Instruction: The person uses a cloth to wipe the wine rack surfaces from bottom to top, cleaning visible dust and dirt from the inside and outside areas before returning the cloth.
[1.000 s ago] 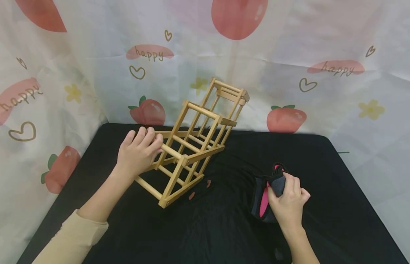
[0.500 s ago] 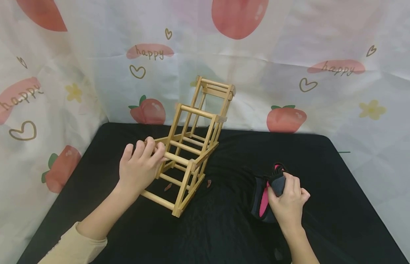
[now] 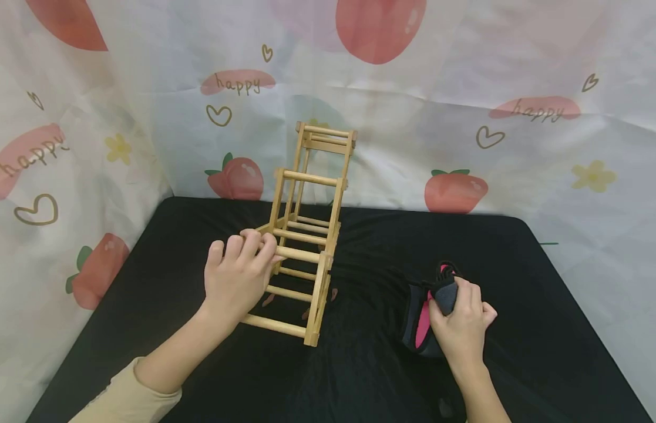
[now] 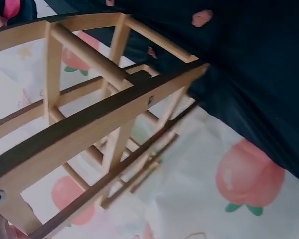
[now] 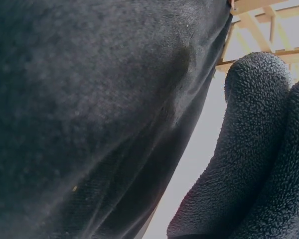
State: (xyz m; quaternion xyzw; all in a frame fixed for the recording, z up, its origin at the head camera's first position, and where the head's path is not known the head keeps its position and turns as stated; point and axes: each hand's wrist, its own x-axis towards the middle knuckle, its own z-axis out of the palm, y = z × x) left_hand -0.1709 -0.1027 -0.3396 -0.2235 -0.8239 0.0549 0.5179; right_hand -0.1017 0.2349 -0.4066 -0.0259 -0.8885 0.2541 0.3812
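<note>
In the head view, my left hand [image 3: 238, 276] grips the upper front rung of a light wooden tiered rack [image 3: 313, 178], its fingers curled over the bar. The rack's bars and side rails slant away toward the back wall. Its wooden rail [image 4: 89, 124] crosses the left wrist view close up. On the right, my right hand [image 3: 465, 323] holds a dark blue-grey cloth bundle [image 3: 448, 296] with bright pink lining and black cords. Two rounded fuzzy folds of this bundle [image 5: 254, 124] fill the right side of the right wrist view.
A black cloth [image 3: 370, 364] covers the table. Small reddish scraps [image 3: 335, 294] lie on it near the rack. White curtains [image 3: 391, 117] printed with peaches and hearts stand behind and at the sides, close beyond the table's back edge.
The rack has turned under my left hand: its far top has swung left, its near lower end right. My left hand has moved slightly right and nearer; the right hand stays put.
</note>
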